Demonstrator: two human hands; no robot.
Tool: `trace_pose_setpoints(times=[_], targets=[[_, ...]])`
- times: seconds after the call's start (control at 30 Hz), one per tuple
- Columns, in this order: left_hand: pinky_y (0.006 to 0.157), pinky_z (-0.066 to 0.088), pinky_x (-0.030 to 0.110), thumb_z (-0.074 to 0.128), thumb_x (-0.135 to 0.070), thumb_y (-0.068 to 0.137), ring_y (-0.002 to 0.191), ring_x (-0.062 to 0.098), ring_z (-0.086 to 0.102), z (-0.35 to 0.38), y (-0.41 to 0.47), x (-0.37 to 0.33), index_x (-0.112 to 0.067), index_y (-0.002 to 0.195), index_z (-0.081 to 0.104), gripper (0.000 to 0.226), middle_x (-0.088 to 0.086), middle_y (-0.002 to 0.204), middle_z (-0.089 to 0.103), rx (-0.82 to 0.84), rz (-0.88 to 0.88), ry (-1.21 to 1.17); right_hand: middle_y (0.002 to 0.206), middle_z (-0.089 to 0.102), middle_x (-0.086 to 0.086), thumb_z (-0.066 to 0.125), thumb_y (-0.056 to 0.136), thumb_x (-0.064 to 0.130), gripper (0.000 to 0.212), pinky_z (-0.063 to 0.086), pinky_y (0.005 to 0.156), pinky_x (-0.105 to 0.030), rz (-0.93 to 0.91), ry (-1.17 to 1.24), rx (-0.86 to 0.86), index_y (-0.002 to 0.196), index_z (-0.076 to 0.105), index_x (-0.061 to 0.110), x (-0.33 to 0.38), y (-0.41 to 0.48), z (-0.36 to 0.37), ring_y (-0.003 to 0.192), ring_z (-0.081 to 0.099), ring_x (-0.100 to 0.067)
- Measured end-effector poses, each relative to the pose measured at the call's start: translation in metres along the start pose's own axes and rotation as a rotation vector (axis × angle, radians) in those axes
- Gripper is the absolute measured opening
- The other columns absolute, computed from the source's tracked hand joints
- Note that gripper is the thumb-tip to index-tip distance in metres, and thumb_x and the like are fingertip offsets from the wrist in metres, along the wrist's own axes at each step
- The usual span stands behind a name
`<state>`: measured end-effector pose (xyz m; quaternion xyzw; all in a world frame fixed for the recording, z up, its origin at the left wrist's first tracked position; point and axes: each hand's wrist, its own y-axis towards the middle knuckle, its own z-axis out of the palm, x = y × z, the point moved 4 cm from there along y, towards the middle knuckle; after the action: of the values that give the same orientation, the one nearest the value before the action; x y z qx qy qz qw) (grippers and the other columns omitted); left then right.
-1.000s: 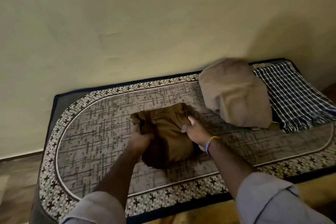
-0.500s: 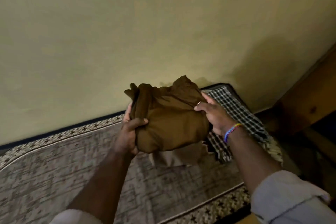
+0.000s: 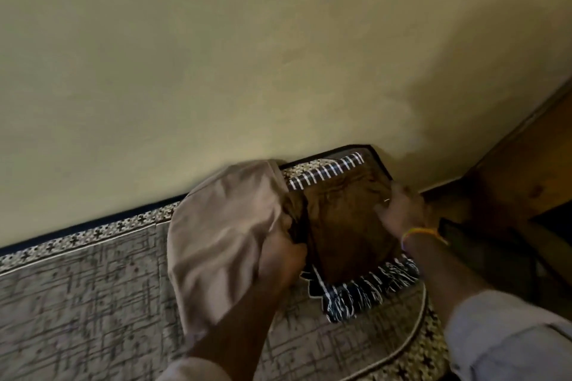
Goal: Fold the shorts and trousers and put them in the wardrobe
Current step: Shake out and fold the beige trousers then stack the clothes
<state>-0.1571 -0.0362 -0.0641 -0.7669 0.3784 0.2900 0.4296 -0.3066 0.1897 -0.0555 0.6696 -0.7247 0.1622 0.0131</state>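
the brown garment (image 3: 346,226), folded into a thick, roughly square bundle, is dark brown with creases across its top, and it sits on the checked cloth at about two o'clock from the middle of my view. i cannot tell whether it is the shorts or the trousers. the beige garment (image 3: 223,232) lies just beside it at its nine o'clock, touching its left edge. it is pale tan, smooth, loosely folded into a long rounded shape, and the blur hides its details.
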Motion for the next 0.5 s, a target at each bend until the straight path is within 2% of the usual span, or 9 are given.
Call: trace_pose_setpoints(times=[0.07,0.13,0.2,0.27,0.33,0.4,0.43,0.5], targets=[[0.091,0.048,0.034,0.057,-0.02,0.09,0.116,0.031,0.055,-0.013,-0.002,0.006,-0.016,0.138,0.048,0.049,0.006,0.13,0.053,-0.249,0.151,0.278,0.151,0.037,-0.015,0.059,0.084,0.045,0.063,0.024,0.116,-0.049,-0.175,-0.002,0.022,0.14,0.041,0.023,0.019,-0.008,0.036,0.14,0.03,-0.037],[0.095,0.046,0.043,0.053,-0.03,0.092,0.12,0.03,0.047,-0.028,0.0,0.007,-0.022,0.138,0.045,0.047,0.007,0.134,0.046,-0.395,0.233,0.536,0.158,0.023,-0.013,0.052,0.087,0.046,0.06,0.007,0.119,-0.05,-0.217,-0.057,0.088,0.142,0.039,0.026,0.034,-0.017,0.07,0.147,0.013,-0.035],[0.094,0.046,0.046,0.054,-0.038,0.09,0.121,0.029,0.046,-0.046,0.007,0.019,-0.028,0.13,0.049,0.042,0.004,0.134,0.047,-0.384,0.15,0.664,0.159,0.018,-0.015,0.048,0.089,0.043,0.057,0.0,0.119,-0.053,-0.165,-0.069,0.093,0.142,0.037,0.026,0.041,-0.028,0.093,0.148,0.006,-0.037],[0.087,0.05,0.04,0.053,-0.035,0.09,0.111,0.029,0.059,-0.06,0.011,0.03,-0.029,0.109,0.061,0.022,0.003,0.118,0.064,-0.316,0.082,0.676,0.159,0.019,-0.017,0.047,0.089,0.038,0.055,0.0,0.119,-0.056,-0.112,-0.03,0.049,0.141,0.038,0.022,0.046,-0.036,0.101,0.147,0.006,-0.039],[0.072,0.052,0.03,0.052,-0.027,0.091,0.091,0.028,0.067,-0.08,0.006,0.032,-0.022,0.089,0.064,0.013,0.003,0.092,0.071,-0.41,0.07,0.382,0.158,0.021,-0.018,0.049,0.088,0.036,0.054,0.001,0.119,-0.057,-0.087,0.002,0.052,0.138,0.04,0.019,0.053,-0.04,0.102,0.147,0.008,-0.039],[0.064,0.047,0.027,0.05,-0.029,0.095,0.075,0.027,0.064,-0.11,-0.006,0.032,-0.017,0.081,0.057,0.019,0.003,0.074,0.062,-0.649,0.043,0.088,0.158,0.021,-0.018,0.049,0.088,0.038,0.052,0.001,0.118,-0.057,-0.056,0.014,0.105,0.135,0.042,0.019,0.057,-0.044,0.103,0.147,0.008,-0.039],[0.066,0.045,0.031,0.046,-0.033,0.096,0.075,0.029,0.061,-0.127,-0.012,0.03,-0.017,0.081,0.054,0.024,0.005,0.073,0.058,-0.754,0.048,-0.056,0.158,0.02,-0.018,0.05,0.088,0.039,0.051,0.001,0.118,-0.057,-0.021,0.009,0.12,0.135,0.043,0.019,0.057,-0.049,0.102,0.147,0.008,-0.039],[0.071,0.047,0.036,0.041,-0.031,0.1,0.078,0.025,0.057,-0.157,-0.018,0.026,-0.015,0.083,0.05,0.026,0.007,0.077,0.055,-0.773,0.143,-0.494,0.156,0.024,-0.02,0.052,0.087,0.041,0.053,0.005,0.118,-0.057,0.047,0.004,0.091,0.133,0.045,0.014,0.059,-0.059,0.097,0.146,0.011,-0.041]])
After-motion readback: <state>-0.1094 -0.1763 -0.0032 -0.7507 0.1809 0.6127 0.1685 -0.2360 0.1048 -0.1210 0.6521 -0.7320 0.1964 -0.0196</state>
